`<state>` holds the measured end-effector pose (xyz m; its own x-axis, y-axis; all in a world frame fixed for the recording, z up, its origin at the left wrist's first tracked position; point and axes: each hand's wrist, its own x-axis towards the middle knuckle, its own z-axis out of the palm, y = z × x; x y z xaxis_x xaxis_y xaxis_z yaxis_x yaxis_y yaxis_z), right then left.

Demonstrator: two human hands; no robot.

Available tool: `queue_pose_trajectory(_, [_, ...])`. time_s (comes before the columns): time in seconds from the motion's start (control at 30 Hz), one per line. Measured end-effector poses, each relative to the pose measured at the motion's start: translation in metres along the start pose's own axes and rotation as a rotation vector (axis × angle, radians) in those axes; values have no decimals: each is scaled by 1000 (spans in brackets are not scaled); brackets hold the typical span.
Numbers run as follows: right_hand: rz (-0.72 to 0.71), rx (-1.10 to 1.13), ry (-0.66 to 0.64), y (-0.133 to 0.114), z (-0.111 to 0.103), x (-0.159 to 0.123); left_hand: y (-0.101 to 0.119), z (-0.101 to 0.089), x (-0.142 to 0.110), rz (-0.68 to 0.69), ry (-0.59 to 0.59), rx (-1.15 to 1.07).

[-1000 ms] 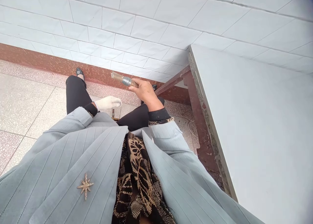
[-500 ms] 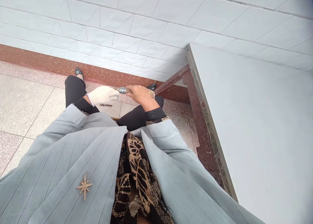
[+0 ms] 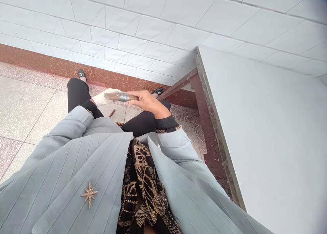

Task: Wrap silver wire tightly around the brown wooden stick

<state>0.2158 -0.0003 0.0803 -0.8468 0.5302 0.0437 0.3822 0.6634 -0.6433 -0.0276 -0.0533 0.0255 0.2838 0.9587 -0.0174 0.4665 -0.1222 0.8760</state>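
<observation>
My right hand (image 3: 149,102) is bare and closed around the right end of a tool with a handle wrapped in silvery wire (image 3: 124,97). The tool lies nearly level, and its flat brownish end points left, in front of my left hand (image 3: 102,97). My left hand wears a white knitted glove. Its fingers are curled and mostly hidden behind the tool, so what they hold does not show. Just below the glove a short reddish-brown stick (image 3: 112,113) appears at a slant; whether my left hand holds it is unclear.
A white tabletop (image 3: 270,125) on a reddish-brown frame (image 3: 206,125) stands close on my right. Ahead rises a white tiled wall (image 3: 148,26) with a red-brown base strip (image 3: 38,58). Speckled tiles cover the floor (image 3: 28,97). A thin cord (image 3: 200,133) lies under the table.
The tool has shifted left, so its flat end now shows in front of the glove. My right hand has turned around the handle. The reddish-brown stick has gone from level to slanted.
</observation>
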Motion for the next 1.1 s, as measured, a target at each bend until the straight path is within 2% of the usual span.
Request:
queue_pose_trajectory(0.03, [37, -19, 69, 2, 0, 1, -8, 9, -3, -41, 50, -61])
queue_pose_trajectory(0.07, [75, -35, 136, 4, 1, 3, -15, 19, -6, -70, 42, -104])
queue_pose_trajectory(0.13, [146, -41, 254, 11, 2, 7, -28, 34, -13, -105, -47, -109])
queue_pose_trajectory(0.2, [196, -30, 331, 17, 3, 11, -35, 44, -19, -109, -127, -30])
queue_pose_trajectory(0.3, [275, -89, 359, 23, 2, 16, -33, 47, -24, -8, -173, 204])
queue_pose_trajectory(0.43, [389, -206, 284, 24, -1, 20, -15, 38, -30, 109, -177, 569])
queue_pose_trajectory(0.6, [462, -312, 188, 22, 0, 22, 8, 30, -42, 148, -205, 799])
queue_pose_trajectory(0.77, [424, -464, 81, 14, 9, 25, 35, 18, -44, 191, -150, 885])
queue_pose_trajectory(0.87, [382, -550, 19, 10, 14, 25, 48, 2, -37, 189, -32, 923])
queue_pose_trajectory(0.97, [293, -582, -53, 8, 16, 22, 52, -17, -24, 208, 102, 870])
queue_pose_trajectory(1.1, [156, -586, -151, 4, 16, 14, 48, -35, -5, 231, 147, 765])
